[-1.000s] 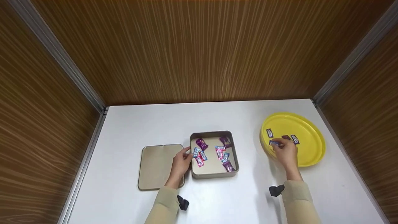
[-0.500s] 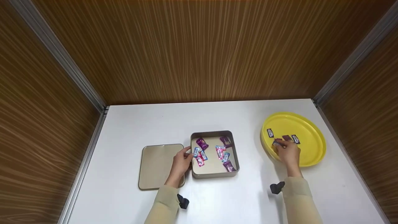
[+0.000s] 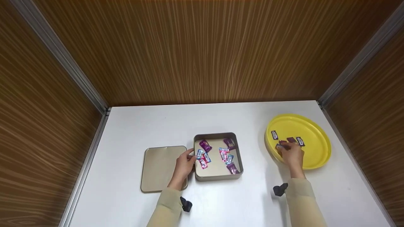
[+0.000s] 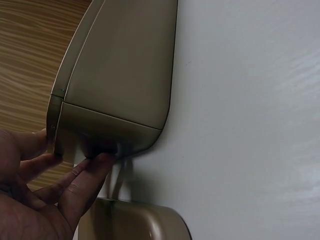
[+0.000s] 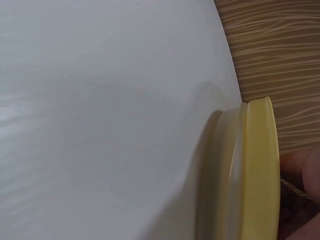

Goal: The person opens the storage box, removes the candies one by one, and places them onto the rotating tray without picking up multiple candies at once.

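My left hand [image 3: 184,164] holds the left wall of a shallow square metal tin [image 3: 217,178]; the left wrist view shows its fingers [image 4: 92,177] against the tin's outer side. Inside the tin lie wrapped candies in two groups, with a purple candy [image 3: 205,145] and a pink one [image 3: 223,155] among them. Over the near left part of a round yellow tray [image 3: 315,157], my right hand [image 3: 292,157] pinches a small blue-wrapped candy [image 3: 278,146], partly hidden by the fingers. A dark red candy [image 3: 282,142] lies right at those fingertips.
Several more candies lie on the tray, including a dark purple-and-white one [image 3: 274,135] and another [image 3: 300,141]. A flat metal lid [image 3: 159,170] lies left of the tin, partly under the left forearm. Wood-grain panels [image 3: 202,53] enclose the white table [image 3: 246,201].
Over the tray my right hand has shifted slightly right, bringing the blue-wrapped candy toward the other candies; a dark red candy now shows at its fingertips. The left hand and tin have stayed put.
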`<state>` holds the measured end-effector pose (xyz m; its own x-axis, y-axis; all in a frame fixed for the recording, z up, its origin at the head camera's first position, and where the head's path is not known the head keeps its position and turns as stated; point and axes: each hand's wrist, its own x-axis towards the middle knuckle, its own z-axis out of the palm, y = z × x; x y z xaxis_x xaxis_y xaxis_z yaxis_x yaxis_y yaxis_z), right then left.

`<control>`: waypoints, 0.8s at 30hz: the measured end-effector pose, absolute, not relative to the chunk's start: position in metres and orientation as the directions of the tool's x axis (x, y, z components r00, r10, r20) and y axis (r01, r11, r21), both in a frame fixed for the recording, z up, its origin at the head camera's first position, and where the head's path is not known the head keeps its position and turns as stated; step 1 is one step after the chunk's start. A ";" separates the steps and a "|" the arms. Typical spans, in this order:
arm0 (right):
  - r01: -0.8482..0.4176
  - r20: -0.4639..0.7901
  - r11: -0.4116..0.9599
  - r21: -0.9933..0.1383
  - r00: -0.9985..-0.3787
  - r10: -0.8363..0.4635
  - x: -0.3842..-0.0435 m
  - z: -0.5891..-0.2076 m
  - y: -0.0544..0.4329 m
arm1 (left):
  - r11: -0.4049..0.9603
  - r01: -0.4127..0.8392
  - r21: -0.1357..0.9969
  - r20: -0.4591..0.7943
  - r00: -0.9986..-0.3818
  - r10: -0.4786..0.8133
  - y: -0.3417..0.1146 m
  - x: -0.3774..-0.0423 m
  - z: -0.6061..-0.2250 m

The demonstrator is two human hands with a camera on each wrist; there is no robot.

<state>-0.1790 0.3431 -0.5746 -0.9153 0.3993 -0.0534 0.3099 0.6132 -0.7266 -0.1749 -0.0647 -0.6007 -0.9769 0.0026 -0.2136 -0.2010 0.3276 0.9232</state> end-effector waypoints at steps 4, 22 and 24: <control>0.286 -0.048 0.610 -0.739 -0.926 0.375 -0.178 -0.575 0.343 | 0.318 -0.209 0.925 -0.222 -0.975 0.004 -0.065 -0.175 -0.600; -0.085 0.329 0.727 -0.681 -0.923 0.201 -0.172 -0.566 0.299 | 0.341 -0.198 0.919 -0.212 -0.977 0.007 -0.064 -0.175 -0.599; -0.135 0.357 0.723 -0.678 -0.920 0.164 -0.171 -0.564 0.289 | 0.344 -0.198 0.918 -0.212 -0.977 0.003 -0.064 -0.175 -0.599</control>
<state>-0.1713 0.2892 -0.5643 -0.9195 0.1640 0.3572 -0.1345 0.7226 -0.6780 -0.1752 -0.0637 -0.5988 -0.9772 0.0030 -0.2122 -0.1982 0.3443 0.9177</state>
